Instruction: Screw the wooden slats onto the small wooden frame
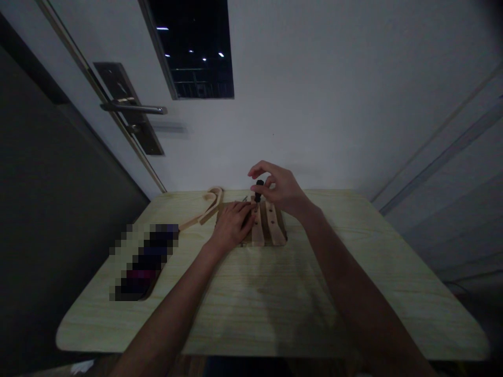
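My right hand (281, 188) has its thumb and fingers loosely around the black handle of a small screwdriver (258, 197), its index finger lifted off. The screwdriver stands nearly upright over a pale wooden piece (258, 234) with dark holes; its tip is hidden. Beside it lies a second, similar wooden piece (278, 235). Both rest on a flat brown board (245, 242). My left hand (231, 222) lies flat across the board, its fingers stretched out to the edge of the first piece.
A curved wooden hook-shaped piece (214, 201) and a thin wooden strip (189, 223) lie left of the board. Nearer on the left is a dark, pixelated flat object (145, 267). The light wood-grain table (353, 272) meets a white door with a metal handle (135, 109).
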`<state>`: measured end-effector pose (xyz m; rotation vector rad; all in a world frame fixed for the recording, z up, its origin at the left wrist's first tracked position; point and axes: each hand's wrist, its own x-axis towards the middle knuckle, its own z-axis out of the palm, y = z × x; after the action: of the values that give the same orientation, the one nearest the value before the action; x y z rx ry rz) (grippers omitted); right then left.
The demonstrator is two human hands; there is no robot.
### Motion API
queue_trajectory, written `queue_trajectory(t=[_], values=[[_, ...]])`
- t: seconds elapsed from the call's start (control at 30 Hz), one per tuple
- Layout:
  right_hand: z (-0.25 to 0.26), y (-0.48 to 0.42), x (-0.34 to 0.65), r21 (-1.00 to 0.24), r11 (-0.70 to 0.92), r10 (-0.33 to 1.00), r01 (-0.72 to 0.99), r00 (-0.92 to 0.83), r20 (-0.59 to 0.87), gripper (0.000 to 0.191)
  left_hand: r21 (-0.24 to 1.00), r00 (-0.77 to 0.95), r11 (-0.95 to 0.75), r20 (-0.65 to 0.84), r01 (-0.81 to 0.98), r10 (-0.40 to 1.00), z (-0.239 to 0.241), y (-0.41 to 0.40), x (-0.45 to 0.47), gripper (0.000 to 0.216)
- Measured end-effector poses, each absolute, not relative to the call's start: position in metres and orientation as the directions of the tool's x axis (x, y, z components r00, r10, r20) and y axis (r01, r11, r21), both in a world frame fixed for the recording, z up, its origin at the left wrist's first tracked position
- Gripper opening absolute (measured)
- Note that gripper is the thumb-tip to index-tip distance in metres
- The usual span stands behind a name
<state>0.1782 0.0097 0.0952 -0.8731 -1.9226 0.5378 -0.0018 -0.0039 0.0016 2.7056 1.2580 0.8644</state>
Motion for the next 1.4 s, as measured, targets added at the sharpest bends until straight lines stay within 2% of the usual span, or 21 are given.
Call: queue_trajectory(t=[0.1,0.23,0.3,0.4,0.63,0.93,1.27,1.4], values=[[0.097,0.010,0.182,-0.658,0.656,0.753,0.371,-0.387,0.532,0.011,0.259,0.518,-0.672,0.468,0.694,0.716,0.002,-0.004,-0.002,0.034],[0.095,0.011,0.187,-0.621,0.667,0.739,0.411,-0.471,0.481,0.036,0.255,0.530,-0.676,0.457,0.691,0.714,0.002,-0.004,-0.003,0.035],[0.094,0.011,0.187,-0.592,0.686,0.724,0.422,-0.478,0.498,0.041,0.253,0.528,-0.675,0.460,0.693,0.714,0.002,-0.003,-0.003,0.035],[0.094,0.011,0.187,-0.553,0.691,0.723,0.466,-0.448,0.526,0.036,0.253,0.521,-0.672,0.467,0.696,0.715,0.001,-0.003,-0.002,0.035],[0.098,0.008,0.184,-0.524,0.649,0.752,0.551,-0.366,0.548,0.011,0.253,0.518,-0.674,0.475,0.694,0.711,-0.001,-0.002,-0.002,0.034],[0.094,0.010,0.177,-0.588,0.637,0.765,0.499,-0.317,0.560,0.015,0.248,0.518,-0.678,0.483,0.692,0.706,0.001,-0.003,-0.002,0.033],[0.095,0.010,0.185,-0.565,0.658,0.751,0.498,-0.368,0.549,0.009,0.249,0.518,-0.668,0.467,0.701,0.717,0.002,-0.004,-0.001,0.035],[0.094,0.011,0.182,-0.612,0.624,0.777,0.485,-0.310,0.547,0.014,0.256,0.517,-0.672,0.472,0.694,0.714,0.002,-0.004,-0.001,0.034]])
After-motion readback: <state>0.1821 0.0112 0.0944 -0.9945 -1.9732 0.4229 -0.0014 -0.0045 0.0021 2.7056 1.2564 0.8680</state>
